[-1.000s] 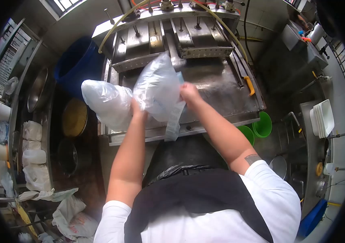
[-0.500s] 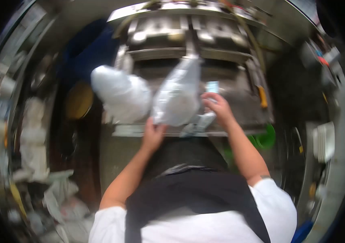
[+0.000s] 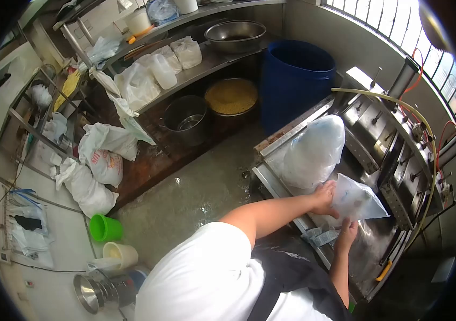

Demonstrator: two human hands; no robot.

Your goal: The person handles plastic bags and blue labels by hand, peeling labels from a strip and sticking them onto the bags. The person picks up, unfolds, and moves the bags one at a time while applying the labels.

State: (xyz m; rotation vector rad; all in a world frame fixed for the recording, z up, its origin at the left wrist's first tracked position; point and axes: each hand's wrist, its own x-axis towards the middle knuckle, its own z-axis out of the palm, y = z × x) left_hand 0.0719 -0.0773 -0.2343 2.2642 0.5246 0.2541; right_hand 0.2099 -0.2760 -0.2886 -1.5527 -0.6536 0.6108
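Observation:
My left hand [image 3: 324, 200] is around the near left end of a translucent white plastic bag [image 3: 362, 199], with its fingers along the side and its thumb below. The lower edge of the same bag is pinched in my right hand [image 3: 347, 231]. The bag flares out toward the right, and its contents are not clear. Beside it, to the left, a bulky, full plastic bag [image 3: 316, 152] rests on the steel machine table [image 3: 369, 257]. Small pale blue-and-white packets [image 3: 321, 235] lie at the table's front edge, below my left hand.
Steel blocks [image 3: 369, 142] with rods stand at the table's back. A yellow-handled tool [image 3: 384, 271] lies at its right edge. Behind are a blue barrel [image 3: 298, 80] and a pan of yellow grains [image 3: 231, 97]. White sacks [image 3: 102, 160] and a green bucket [image 3: 105, 228] stand left on the wet floor.
My view has swung left, bringing the shelves, barrel and window into sight. My right hand has moved from near a small blue packet to the bag, which now points right.

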